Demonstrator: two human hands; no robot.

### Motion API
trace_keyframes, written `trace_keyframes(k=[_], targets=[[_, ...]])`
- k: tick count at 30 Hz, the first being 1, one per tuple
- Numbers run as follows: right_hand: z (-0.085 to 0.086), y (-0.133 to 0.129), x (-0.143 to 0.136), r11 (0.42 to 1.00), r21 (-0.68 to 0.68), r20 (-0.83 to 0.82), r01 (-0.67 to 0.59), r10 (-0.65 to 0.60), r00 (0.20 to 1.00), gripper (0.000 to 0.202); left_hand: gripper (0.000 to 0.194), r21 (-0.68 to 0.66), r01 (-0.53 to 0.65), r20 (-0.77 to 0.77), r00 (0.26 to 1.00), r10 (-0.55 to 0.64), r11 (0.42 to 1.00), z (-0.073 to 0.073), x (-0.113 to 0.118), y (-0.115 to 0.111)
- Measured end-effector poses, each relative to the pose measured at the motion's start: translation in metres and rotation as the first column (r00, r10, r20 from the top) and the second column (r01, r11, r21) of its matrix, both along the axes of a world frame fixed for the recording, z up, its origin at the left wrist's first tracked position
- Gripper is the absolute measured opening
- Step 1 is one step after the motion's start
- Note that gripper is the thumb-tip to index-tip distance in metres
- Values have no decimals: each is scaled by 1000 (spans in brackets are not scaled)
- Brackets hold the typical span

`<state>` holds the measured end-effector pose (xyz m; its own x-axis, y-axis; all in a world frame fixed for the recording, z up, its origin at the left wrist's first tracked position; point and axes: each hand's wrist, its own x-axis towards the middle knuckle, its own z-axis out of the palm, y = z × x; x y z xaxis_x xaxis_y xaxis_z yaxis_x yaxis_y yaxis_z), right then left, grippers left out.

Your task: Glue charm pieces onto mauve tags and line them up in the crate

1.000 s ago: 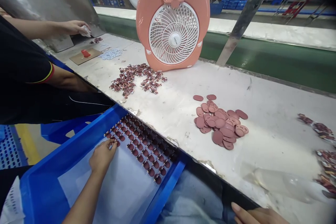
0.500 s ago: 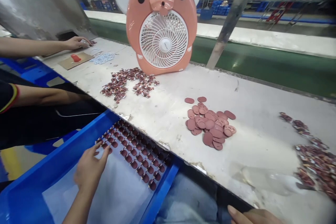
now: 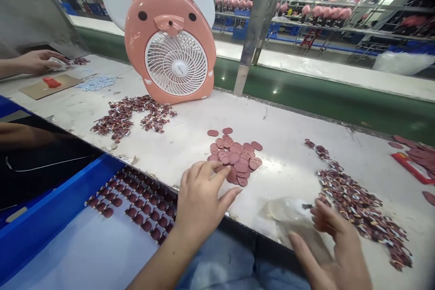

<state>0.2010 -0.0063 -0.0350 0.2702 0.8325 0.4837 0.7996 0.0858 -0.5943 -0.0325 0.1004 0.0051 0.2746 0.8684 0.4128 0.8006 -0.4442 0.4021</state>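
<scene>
My left hand [image 3: 200,199] reaches over the table's front edge with its fingers apart at the near side of a pile of dark pink oval pieces [image 3: 240,156]. Nothing shows in its grasp. On the right, my right hand [image 3: 335,244] has its thumb and fingers spread beside a clear plastic bottle [image 3: 288,210] with a dark tip. That bottle lies on its side on the table. Just beyond the right hand spreads a long heap of small dark red wired parts [image 3: 356,195].
A pink pig-shaped fan [image 3: 170,50] stands behind another heap of wired parts [image 3: 118,118]. At lower left, a blue tray [image 3: 50,204] holds rows of assembled pieces [image 3: 149,204]. Another person's hand [image 3: 37,61] is at far left, near cardboard [image 3: 37,88].
My left hand has moved from the blue tray to the pile of oval pieces. My right hand has come up over the table beside the bottle. The view has turned to the right.
</scene>
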Motion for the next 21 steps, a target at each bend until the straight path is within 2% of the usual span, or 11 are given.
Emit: trace_keyframes(k=[1,3,7,9,11,13,14,15,18,19,21], targets=[[2,4,0,997,-76,23,-14,15,1000,63,23,-31,-6,-11,1000,5,999,0,5,1],[5,12,-2,982,-175,-4,-75,76,997,59,15,-47,-28,-7,1000,27,999,-1,12,2],[13,22,-7,964,-190,-196,-184,147,969,35,20,-67,-85,90,992,91,994,1,10,-8],[20,20,-12,957,-173,-339,-233,164,926,32,23,-171,-59,219,971,97,983,8,9,-22],[30,14,-17,940,-153,-515,-304,186,837,31,26,-418,64,424,896,132,906,18,10,-38],[41,8,-23,909,-147,-677,-391,195,709,35,25,-624,257,573,793,209,738,29,14,-55],[46,6,-27,889,-149,-741,-432,189,644,37,24,-671,329,607,758,239,664,33,16,-62],[50,4,-30,870,-158,-793,-468,171,585,38,23,-686,366,622,744,245,628,37,19,-69],[58,1,-38,820,-183,-898,-542,85,432,42,19,-667,393,659,708,254,633,37,25,-80],[59,0,-40,810,-185,-922,-556,53,384,44,16,-644,403,693,668,273,650,34,27,-83],[58,-2,-44,797,-184,-955,-575,-7,296,48,10,-541,456,805,525,278,707,22,30,-86]])
